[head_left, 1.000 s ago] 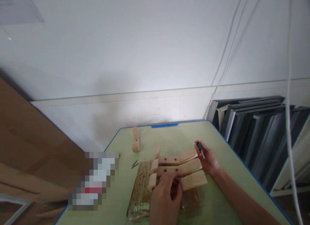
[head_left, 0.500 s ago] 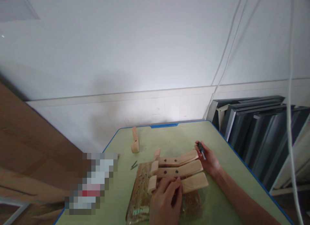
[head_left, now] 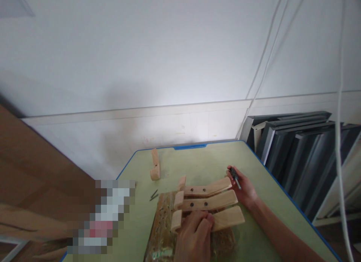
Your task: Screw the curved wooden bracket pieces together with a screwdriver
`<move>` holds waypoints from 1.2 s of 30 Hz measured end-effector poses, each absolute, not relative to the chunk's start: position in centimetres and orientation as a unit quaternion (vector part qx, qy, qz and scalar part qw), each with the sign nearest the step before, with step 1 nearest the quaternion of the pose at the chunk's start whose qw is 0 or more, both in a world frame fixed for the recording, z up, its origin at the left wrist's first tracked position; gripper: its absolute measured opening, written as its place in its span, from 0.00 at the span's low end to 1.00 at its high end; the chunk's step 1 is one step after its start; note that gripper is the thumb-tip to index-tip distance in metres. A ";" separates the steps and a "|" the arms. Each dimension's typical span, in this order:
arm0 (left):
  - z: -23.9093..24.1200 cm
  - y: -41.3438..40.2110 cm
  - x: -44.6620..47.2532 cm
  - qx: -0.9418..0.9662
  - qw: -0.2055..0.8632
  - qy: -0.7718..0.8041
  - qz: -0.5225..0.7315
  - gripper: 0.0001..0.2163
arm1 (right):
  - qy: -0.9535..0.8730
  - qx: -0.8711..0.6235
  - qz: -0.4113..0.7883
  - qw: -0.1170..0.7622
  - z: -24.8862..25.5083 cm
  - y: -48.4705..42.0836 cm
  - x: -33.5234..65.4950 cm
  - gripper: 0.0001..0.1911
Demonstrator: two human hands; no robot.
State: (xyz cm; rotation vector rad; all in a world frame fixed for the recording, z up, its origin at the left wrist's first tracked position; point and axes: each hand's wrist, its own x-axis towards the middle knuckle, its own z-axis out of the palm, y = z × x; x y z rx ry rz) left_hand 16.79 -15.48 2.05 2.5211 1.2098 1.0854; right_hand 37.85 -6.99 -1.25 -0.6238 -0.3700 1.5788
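Three curved wooden hook pieces (head_left: 207,202) lie side by side on a wooden board (head_left: 163,232) near the front of the pale green table (head_left: 197,162). My left hand (head_left: 194,235) rests on the nearest hook piece with its fingers curled and pinched together; what they pinch is hidden. My right hand (head_left: 243,188) sits at the far right ends of the hooks, closed round a small dark-handled screwdriver (head_left: 234,177) whose shaft points down and right.
A single wooden hook (head_left: 155,165) stands apart at the back left of the table. Two dark screws (head_left: 153,195) lie left of the board. Grey panels (head_left: 299,141) lean right of the table. White cables (head_left: 338,115) hang at right. A brown surface (head_left: 39,179) lies left.
My left hand has slid slightly forward and down over the nearest hook piece, its fingers closing flatter on it. The view has shifted a little left. My right hand has hardly moved.
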 end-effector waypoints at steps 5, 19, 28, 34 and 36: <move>1.7 -15.1 16.6 0.848 0.075 0.374 0.367 0.10 | -0.161 -0.277 0.702 0.636 -1.3 -6.9 37.9 0.14; 1.0 -15.0 16.9 0.836 0.100 0.377 0.387 0.10 | -0.169 -0.278 0.696 0.639 -1.3 -6.7 38.0 0.14; 3.3 -16.1 16.9 0.798 0.177 0.442 0.370 0.09 | -0.244 -0.270 0.640 0.676 0.7 -7.6 38.1 0.14; 3.4 -16.5 16.7 0.769 0.203 0.474 0.378 0.08 | -0.368 -0.265 0.570 0.685 6.0 -8.1 38.4 0.14; 3.2 -16.6 16.7 0.746 0.221 0.498 0.384 0.13 | -0.421 -0.269 0.542 0.675 8.0 -8.0 37.9 0.13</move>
